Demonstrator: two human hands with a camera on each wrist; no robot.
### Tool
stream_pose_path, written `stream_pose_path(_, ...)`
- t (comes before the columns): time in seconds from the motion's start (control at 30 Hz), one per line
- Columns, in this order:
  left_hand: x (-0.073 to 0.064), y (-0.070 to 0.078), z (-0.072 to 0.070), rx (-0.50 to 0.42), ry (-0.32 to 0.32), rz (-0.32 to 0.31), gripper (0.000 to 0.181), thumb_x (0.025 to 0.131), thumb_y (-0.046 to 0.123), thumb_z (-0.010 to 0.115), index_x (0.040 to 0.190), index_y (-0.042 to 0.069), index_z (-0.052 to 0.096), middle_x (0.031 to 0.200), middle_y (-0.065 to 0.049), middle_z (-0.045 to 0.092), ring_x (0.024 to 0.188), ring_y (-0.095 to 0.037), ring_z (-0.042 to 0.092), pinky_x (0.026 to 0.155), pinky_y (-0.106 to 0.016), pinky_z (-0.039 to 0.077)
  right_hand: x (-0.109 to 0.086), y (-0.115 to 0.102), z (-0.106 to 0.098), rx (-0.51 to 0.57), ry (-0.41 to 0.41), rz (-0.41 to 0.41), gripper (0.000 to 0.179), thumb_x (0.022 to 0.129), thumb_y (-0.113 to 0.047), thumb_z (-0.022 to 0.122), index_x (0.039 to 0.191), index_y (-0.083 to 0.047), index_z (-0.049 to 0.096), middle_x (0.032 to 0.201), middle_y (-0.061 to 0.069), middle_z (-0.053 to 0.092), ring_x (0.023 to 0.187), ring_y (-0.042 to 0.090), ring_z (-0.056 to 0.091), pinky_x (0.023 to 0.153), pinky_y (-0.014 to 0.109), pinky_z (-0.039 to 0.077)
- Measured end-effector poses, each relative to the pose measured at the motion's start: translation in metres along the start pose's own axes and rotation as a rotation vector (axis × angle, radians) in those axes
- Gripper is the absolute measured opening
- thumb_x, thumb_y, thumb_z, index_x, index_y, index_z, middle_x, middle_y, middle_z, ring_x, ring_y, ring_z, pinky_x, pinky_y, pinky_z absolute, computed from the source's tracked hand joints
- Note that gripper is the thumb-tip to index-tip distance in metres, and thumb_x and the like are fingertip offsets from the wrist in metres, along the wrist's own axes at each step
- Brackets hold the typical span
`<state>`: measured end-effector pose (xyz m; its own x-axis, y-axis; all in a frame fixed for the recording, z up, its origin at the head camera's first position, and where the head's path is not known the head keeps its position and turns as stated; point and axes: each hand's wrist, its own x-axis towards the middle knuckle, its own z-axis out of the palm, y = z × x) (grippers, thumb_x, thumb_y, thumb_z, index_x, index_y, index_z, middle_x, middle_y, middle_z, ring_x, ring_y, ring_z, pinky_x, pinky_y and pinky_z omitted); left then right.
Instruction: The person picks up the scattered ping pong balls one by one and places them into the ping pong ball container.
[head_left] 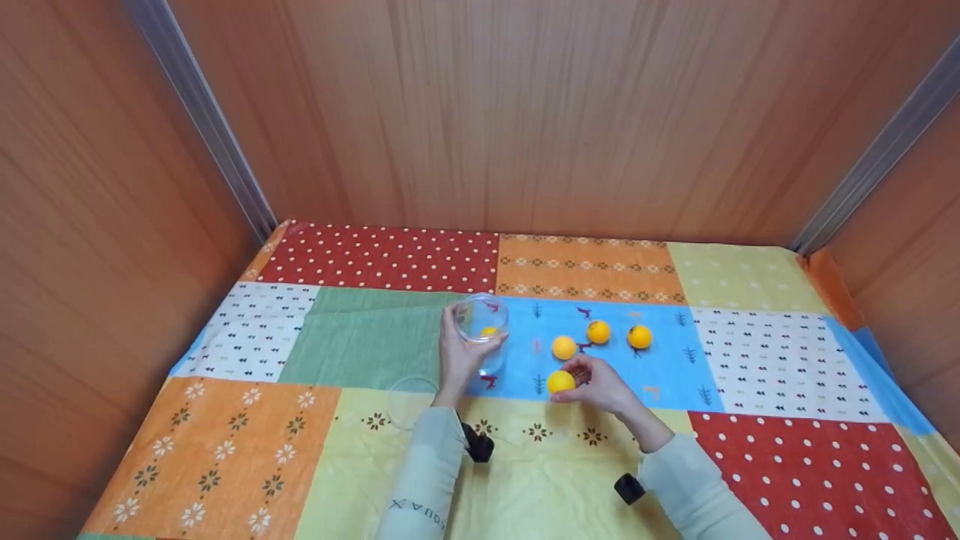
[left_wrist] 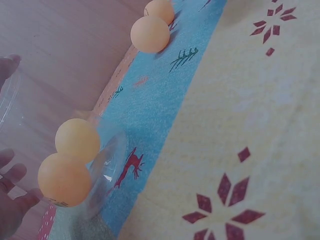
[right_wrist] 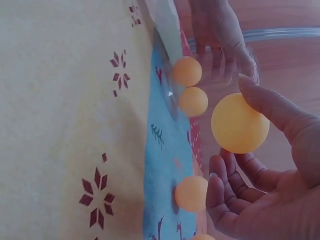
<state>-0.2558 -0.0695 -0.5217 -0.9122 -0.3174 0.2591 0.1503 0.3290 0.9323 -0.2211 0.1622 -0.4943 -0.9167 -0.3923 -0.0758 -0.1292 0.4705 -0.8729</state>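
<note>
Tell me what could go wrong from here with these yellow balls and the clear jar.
The ball pinched in the right hand is smooth and round, so it might slip and roll away. Three loose balls lie near that hand on the cloth; a brush could scatter them. The left hand grips the open jar, and tipping it might spill the two balls inside.

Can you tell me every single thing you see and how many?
Cloth: one, multicoloured patchwork, underneath
Jar: one, clear, in the left hand
Inside balls: two, orange-yellow, in the jar
Held ball: one, orange-yellow, in the right hand
Loose balls: three, orange-yellow, right of the jar
Lid-like disc: one, clear, beside the left wrist
Walls: three, brown, back and sides
Strips: two, silver, wall corners
Wrist gadgets: two, black
Sleeves: two, pale, on the arms
Hands: two, bare, holding jar and ball
</note>
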Motion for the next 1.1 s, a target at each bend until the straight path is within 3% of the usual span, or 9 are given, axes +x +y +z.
stream_pose_path(0.57,0.001,-0.001,0.002,0.003,0.011,0.019,0.077,0.058,0.034,0.082,0.118,0.016,0.036,0.118,-0.005,0.046,0.109,-0.025,0.044,0.09,-0.041,0.038,0.033,-0.044,0.008,0.042,0.047,-0.018,0.044,0.065,-0.023,0.079,0.097,-0.001,0.057,0.089,0.007,0.057,0.078,0.02,0.052,0.068,0.027,0.045)
stream_pose_path(0.8,0.001,-0.001,0.001,-0.003,0.007,0.005,0.077,0.059,0.031,0.082,0.118,0.016,0.036,0.118,-0.004,0.046,0.11,-0.023,0.043,0.092,-0.041,0.037,0.047,-0.062,0.01,0.031,0.07,0.044,0.05,0.062,-0.034,0.079,0.097,-0.005,0.058,0.09,0.003,0.056,0.082,0.019,0.051,0.071,0.029,0.045)
stream_pose_path(1.1,0.001,0.001,0.0,0.018,-0.008,-0.021,0.074,0.06,0.026,0.081,0.118,0.016,0.036,0.12,-0.004,0.045,0.112,-0.022,0.041,0.093,-0.04,0.037,0.066,-0.077,0.021,0.11,0.137,0.013,0.043,0.066,-0.02,0.079,0.099,-0.003,0.056,0.092,0.007,0.056,0.084,0.025,0.051,0.064,0.027,0.045)
